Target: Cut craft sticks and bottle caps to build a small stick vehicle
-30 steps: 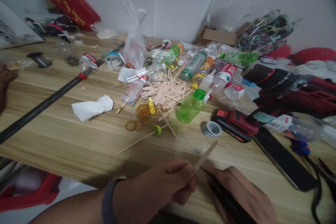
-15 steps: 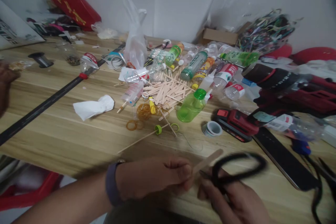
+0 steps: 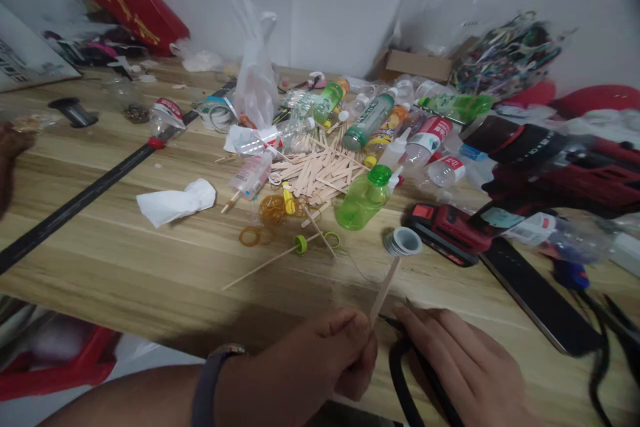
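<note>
My left hand (image 3: pixel 320 353), with a watch band on the wrist, is closed around a flat wooden craft stick (image 3: pixel 384 293) that points up and away. Close on its right, my right hand (image 3: pixel 470 360) is closed on a pair of scissors (image 3: pixel 397 367) with black handles. The handle loops hang toward me, and the dark blade tips lie near the stick's lower part; whether they touch it I cannot tell. Just beyond the stick's far end stands a small grey spool (image 3: pixel 407 241). A thin skewer (image 3: pixel 260 268) with a green bottle cap (image 3: pixel 300 244) lies to the left.
A heap of craft sticks (image 3: pixel 325 173) spreads mid-table among plastic bottles, with a green bottle (image 3: pixel 363 203) in front. At right are a red and black power drill (image 3: pixel 555 170) and a dark phone (image 3: pixel 540 297). Another person's hand (image 3: pixel 13 147) shows at the left edge.
The scissors have swung round so their handles point down toward me. The craft stick has turned more upright. My right hand now lies palm down over the scissors.
</note>
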`<state>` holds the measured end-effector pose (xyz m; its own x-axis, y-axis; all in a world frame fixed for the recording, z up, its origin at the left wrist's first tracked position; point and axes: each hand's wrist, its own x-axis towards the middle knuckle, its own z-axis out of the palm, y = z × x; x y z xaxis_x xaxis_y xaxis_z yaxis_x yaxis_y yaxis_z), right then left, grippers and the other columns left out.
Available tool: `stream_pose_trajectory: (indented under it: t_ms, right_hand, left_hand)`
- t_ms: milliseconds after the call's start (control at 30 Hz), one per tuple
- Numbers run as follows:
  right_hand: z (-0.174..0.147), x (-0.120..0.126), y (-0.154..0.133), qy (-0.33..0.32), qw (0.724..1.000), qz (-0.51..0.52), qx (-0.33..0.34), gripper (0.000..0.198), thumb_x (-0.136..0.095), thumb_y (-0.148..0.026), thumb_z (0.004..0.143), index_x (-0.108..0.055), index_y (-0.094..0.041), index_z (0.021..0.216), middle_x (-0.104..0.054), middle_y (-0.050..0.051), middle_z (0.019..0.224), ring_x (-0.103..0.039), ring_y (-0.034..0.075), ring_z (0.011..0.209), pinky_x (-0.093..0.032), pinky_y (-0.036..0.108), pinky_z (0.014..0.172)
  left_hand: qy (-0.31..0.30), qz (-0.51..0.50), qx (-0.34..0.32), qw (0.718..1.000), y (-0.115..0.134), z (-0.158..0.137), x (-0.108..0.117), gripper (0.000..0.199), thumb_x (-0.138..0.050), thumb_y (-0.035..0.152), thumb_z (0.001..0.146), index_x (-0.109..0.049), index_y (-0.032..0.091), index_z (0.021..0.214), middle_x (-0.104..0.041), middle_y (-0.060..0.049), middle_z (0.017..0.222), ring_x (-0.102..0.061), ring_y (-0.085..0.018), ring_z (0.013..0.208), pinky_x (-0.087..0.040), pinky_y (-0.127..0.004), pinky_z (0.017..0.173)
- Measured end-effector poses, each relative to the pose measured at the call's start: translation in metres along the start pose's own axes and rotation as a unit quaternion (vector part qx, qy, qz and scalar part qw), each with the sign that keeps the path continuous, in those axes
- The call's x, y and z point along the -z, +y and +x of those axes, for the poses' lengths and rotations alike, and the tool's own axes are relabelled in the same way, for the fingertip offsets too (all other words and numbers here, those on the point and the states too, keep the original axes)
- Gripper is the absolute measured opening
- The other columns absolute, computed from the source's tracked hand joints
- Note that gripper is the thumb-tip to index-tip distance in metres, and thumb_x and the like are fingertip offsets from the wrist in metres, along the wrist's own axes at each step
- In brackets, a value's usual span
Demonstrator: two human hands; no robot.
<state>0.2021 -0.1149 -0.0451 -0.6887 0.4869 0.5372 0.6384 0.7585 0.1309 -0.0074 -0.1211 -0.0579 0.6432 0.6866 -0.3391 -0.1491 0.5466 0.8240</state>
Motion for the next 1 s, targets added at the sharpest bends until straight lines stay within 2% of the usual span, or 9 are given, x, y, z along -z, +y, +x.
stream_pose_trajectory:
  t_ms: [167, 267, 367, 433, 500, 633, 700, 833, 1000]
  right_hand:
    - [0.006, -0.004, -0.01, -0.027, 0.961, 0.232, -0.147, 0.025, -0.042, -0.023, 0.106, -0.064, -0.019, 0.094, -0.067, 0.001, 0.072, -0.064, 0.013, 0.062, -0.05, 0.02, 0.057]
    - [0.009, -0.005, -0.027, -0.088, 0.854, 0.4, -0.321, 0.043, -0.045, -0.039, 0.106, -0.061, -0.022, 0.07, -0.064, -0.001, 0.062, -0.061, 0.011, 0.054, -0.046, 0.019, 0.051]
    - [0.013, -0.003, -0.041, -0.115, 0.71, 0.528, -0.451, 0.053, -0.045, -0.063, 0.101, -0.062, -0.02, 0.075, -0.064, 0.0, 0.055, -0.059, 0.012, 0.05, -0.047, 0.021, 0.054]
    - [0.013, -0.001, -0.045, -0.115, 0.669, 0.558, -0.478, 0.055, -0.048, -0.07, 0.096, -0.063, -0.019, 0.081, -0.064, 0.0, 0.053, -0.06, 0.013, 0.05, -0.048, 0.022, 0.056]
    - [0.009, -0.001, -0.043, -0.114, 0.696, 0.545, -0.454, 0.052, -0.045, -0.064, 0.1, -0.061, -0.02, 0.077, -0.063, 0.0, 0.053, -0.061, 0.013, 0.05, -0.049, 0.021, 0.054]
    - [-0.005, -0.001, -0.026, -0.054, 0.903, 0.332, -0.265, 0.022, -0.051, -0.032, 0.103, -0.067, -0.024, 0.091, -0.072, 0.003, 0.081, -0.069, 0.017, 0.07, -0.055, 0.023, 0.061]
    - [-0.008, 0.0, -0.016, -0.031, 0.953, 0.25, -0.169, 0.018, -0.052, -0.019, 0.099, -0.064, -0.023, 0.113, -0.071, 0.005, 0.086, -0.069, 0.018, 0.073, -0.055, 0.025, 0.062]
    - [-0.003, -0.001, -0.004, -0.022, 0.975, 0.204, -0.089, 0.02, -0.049, -0.011, 0.096, -0.058, -0.018, 0.112, -0.064, 0.003, 0.074, -0.062, 0.017, 0.061, -0.051, 0.025, 0.052]
    - [-0.002, -0.013, -0.007, 0.024, 0.972, 0.205, -0.112, 0.017, -0.046, -0.019, 0.102, -0.06, -0.019, 0.112, -0.066, 0.006, 0.081, -0.064, 0.018, 0.065, -0.05, 0.026, 0.051]
  left_hand:
    - [-0.017, 0.097, 0.006, 0.995, 0.018, -0.006, 0.007, 0.055, -0.036, 0.073, 0.089, -0.043, 0.022, 0.069, -0.038, 0.006, 0.062, -0.031, -0.012, 0.057, -0.026, -0.03, 0.057]
    - [-0.038, 0.139, 0.006, 0.99, 0.029, -0.007, 0.014, 0.054, -0.039, 0.073, 0.089, -0.044, 0.022, 0.07, -0.037, 0.005, 0.064, -0.031, -0.013, 0.059, -0.026, -0.03, 0.057]
    - [-0.058, 0.164, -0.009, 0.985, 0.032, -0.005, 0.019, 0.056, -0.039, 0.073, 0.09, -0.044, 0.022, 0.07, -0.04, 0.005, 0.066, -0.035, -0.013, 0.061, -0.03, -0.029, 0.06]
    - [-0.076, 0.175, -0.024, 0.981, 0.033, -0.004, 0.02, 0.058, -0.037, 0.074, 0.091, -0.044, 0.021, 0.07, -0.042, 0.004, 0.066, -0.037, -0.012, 0.062, -0.031, -0.028, 0.06]
    - [-0.09, 0.17, -0.033, 0.981, 0.035, -0.005, 0.019, 0.058, -0.036, 0.074, 0.092, -0.043, 0.021, 0.07, -0.042, 0.004, 0.066, -0.036, -0.012, 0.06, -0.03, -0.028, 0.058]
    - [-0.082, 0.157, -0.01, 0.984, 0.038, -0.012, 0.013, 0.052, -0.036, 0.066, 0.096, -0.044, 0.02, 0.071, -0.041, 0.005, 0.065, -0.033, -0.01, 0.058, -0.028, -0.027, 0.056]
    - [-0.072, 0.148, 0.007, 0.986, 0.037, -0.016, 0.009, 0.048, -0.035, 0.059, 0.098, -0.044, 0.021, 0.072, -0.038, 0.006, 0.063, -0.031, -0.01, 0.056, -0.027, -0.027, 0.055]
    - [-0.057, 0.108, 0.02, 0.992, 0.031, -0.019, 0.004, 0.046, -0.037, 0.061, 0.096, -0.044, 0.021, 0.074, -0.037, 0.007, 0.062, -0.029, -0.01, 0.056, -0.026, -0.027, 0.054]
    - [-0.058, 0.104, -0.02, 0.993, 0.023, -0.018, -0.003, 0.05, -0.036, 0.064, 0.096, -0.042, 0.021, 0.071, -0.038, 0.006, 0.063, -0.031, -0.011, 0.057, -0.027, -0.026, 0.053]
